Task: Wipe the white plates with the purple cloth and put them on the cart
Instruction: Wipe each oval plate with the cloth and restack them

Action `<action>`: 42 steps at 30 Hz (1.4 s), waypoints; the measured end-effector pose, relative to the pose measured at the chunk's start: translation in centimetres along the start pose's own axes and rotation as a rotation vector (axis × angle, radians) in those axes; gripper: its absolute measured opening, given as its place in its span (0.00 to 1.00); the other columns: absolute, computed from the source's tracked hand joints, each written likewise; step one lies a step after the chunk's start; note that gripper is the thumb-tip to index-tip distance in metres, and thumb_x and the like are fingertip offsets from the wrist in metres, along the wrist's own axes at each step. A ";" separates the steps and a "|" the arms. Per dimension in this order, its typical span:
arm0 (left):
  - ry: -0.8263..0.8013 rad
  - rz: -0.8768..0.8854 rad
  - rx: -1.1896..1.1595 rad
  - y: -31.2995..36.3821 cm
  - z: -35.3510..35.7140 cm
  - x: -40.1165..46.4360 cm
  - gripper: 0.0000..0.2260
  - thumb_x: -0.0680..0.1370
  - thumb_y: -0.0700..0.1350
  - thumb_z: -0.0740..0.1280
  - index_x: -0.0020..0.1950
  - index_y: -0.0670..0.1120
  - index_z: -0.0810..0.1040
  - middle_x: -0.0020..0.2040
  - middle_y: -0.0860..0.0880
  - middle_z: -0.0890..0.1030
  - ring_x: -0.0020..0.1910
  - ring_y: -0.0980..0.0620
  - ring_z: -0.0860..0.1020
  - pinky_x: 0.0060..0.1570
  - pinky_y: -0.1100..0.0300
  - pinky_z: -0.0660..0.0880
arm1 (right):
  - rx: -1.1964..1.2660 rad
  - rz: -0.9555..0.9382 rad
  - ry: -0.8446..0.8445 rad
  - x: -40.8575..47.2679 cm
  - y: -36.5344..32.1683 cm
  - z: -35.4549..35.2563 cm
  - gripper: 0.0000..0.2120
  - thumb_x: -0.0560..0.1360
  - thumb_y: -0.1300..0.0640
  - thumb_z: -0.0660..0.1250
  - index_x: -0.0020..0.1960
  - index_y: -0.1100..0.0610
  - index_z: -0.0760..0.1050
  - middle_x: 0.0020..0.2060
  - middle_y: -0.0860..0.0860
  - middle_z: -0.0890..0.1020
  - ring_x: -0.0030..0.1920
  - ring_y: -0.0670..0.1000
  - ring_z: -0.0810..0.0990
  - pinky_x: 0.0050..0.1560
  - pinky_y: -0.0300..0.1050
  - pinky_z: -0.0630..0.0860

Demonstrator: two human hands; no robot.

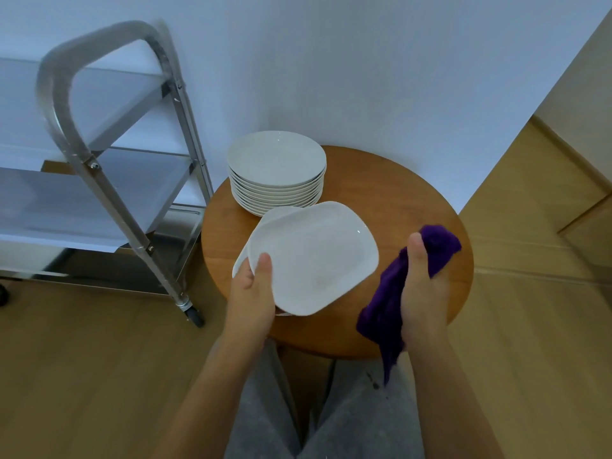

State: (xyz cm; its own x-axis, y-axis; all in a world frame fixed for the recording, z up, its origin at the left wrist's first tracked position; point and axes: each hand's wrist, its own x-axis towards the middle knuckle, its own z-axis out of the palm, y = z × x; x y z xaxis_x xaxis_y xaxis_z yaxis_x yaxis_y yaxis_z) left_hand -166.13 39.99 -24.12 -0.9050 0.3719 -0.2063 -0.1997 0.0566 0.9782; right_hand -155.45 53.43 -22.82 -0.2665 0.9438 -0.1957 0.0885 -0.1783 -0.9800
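Above the round wooden surface (pixel 397 180), the left hand (pixel 253 293) pinches the rim of a squarish white plate (pixel 314 256), thumb on top, fingers hidden beneath; a second plate seems to sit under it. The right hand (pixel 422 286) grips the bunched purple cloth (pixel 437 241), just beside the plate and not touching it. To wipe well, hold the plate tilted and steady, then sweep from centre to rim. A stack of round plates (pixel 276 173) waits behind; the cart (pixel 99 180) stands at left.

No readable text — none anywhere.
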 end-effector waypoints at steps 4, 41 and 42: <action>-0.046 0.121 0.017 0.2 1.8 -2.7 0.07 0.80 0.52 0.53 0.48 0.59 0.70 0.46 0.59 0.77 0.42 0.63 0.79 0.33 0.75 0.73 | -0.647 -0.324 -0.028 1.8 0.1 2.2 0.26 0.77 0.44 0.61 0.72 0.49 0.61 0.63 0.53 0.71 0.62 0.54 0.72 0.57 0.50 0.73; 0.060 -0.137 0.508 -3.6 -2.0 2.5 0.11 0.78 0.52 0.63 0.51 0.44 0.74 0.40 0.48 0.79 0.34 0.54 0.77 0.29 0.66 0.69 | -0.953 -0.086 -0.159 6.1 5.5 5.5 0.28 0.77 0.42 0.60 0.74 0.50 0.60 0.75 0.54 0.55 0.75 0.56 0.49 0.73 0.59 0.47; 0.041 -0.138 0.582 -3.8 -2.1 2.4 0.12 0.78 0.53 0.63 0.48 0.44 0.75 0.39 0.47 0.79 0.35 0.54 0.77 0.30 0.66 0.68 | -0.931 -0.135 -0.127 5.9 5.3 5.9 0.26 0.78 0.44 0.59 0.73 0.50 0.62 0.75 0.54 0.55 0.75 0.55 0.49 0.73 0.60 0.46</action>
State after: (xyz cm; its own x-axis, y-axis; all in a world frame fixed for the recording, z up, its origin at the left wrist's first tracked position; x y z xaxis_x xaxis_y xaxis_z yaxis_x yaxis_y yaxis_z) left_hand -168.37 38.74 -28.36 -0.9015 0.2893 -0.3219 -0.0888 0.6044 0.7917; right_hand -162.25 56.42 -29.34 -0.4280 0.8930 -0.1393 0.7645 0.2755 -0.5828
